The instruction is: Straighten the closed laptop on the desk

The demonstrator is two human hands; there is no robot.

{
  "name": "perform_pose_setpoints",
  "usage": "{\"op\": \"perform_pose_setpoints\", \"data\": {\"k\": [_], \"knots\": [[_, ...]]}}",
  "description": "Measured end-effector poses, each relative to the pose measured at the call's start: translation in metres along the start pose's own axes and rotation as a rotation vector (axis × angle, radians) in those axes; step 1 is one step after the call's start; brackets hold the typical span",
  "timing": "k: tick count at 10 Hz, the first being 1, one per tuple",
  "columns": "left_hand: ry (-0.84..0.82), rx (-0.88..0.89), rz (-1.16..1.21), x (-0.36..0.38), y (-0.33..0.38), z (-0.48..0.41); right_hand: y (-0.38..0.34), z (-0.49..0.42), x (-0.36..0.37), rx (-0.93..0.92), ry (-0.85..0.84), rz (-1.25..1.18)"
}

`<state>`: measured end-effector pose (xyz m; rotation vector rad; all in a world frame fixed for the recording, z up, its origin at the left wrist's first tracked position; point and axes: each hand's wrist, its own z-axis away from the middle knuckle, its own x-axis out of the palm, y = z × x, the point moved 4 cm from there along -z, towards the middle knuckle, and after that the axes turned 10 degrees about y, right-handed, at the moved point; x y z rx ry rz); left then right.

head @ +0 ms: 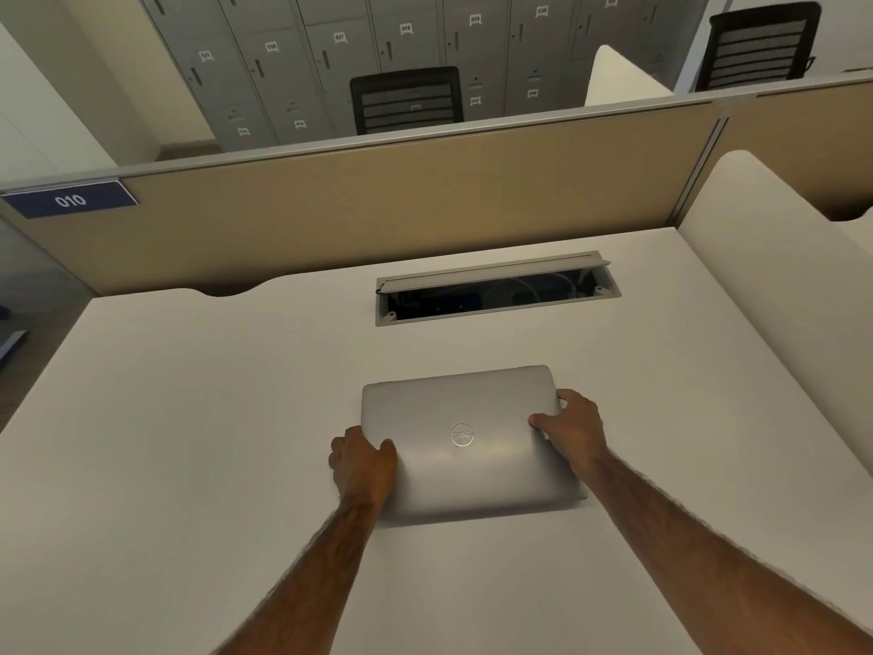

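A closed silver laptop [467,418] with a round logo on its lid lies flat on the white desk [189,418], near the middle. Its far edge runs close to parallel with the desk's back, tilted very slightly. My left hand [361,468] grips the laptop's left side, thumb on the lid. My right hand [574,427] grips the right side near the far corner, thumb on the lid and fingers around the edge.
An open cable hatch [496,290] sits in the desk just beyond the laptop. A tan divider panel [378,205] with a "010" label [71,200] bounds the back, and a white side panel [765,257] the right. Chairs and lockers stand beyond.
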<state>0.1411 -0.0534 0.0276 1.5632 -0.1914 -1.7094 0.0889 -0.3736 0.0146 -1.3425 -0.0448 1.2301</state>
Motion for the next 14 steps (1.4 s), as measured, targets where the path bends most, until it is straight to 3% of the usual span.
{"op": "perform_pose_setpoints", "data": {"k": [4,6,7,8,10,12,14], "knots": [[0.001,0.049,-0.001,-0.001,-0.002,0.002,-0.008,0.005,-0.006,-0.040,-0.032,0.056],[0.020,0.180,-0.080,0.001,0.003,0.013,-0.010,0.013,-0.007,-0.109,-0.050,0.223],[0.046,0.335,-0.127,0.005,0.012,0.018,-0.014,0.025,-0.005,-0.182,0.013,0.333],[0.006,0.465,-0.172,0.015,0.019,0.019,-0.021,0.039,0.005,-0.394,0.114,0.583],[-0.064,0.727,-0.349,0.044,0.026,0.028,-0.025,0.061,0.050,-0.737,-0.045,0.746],[-0.040,0.745,-0.419,0.051,0.018,0.029,-0.022,0.064,0.070,-0.809,-0.091,0.816],[0.001,0.809,-0.366,0.043,0.042,0.031,-0.041,0.067,0.063,-0.831,-0.005,0.769]]}}
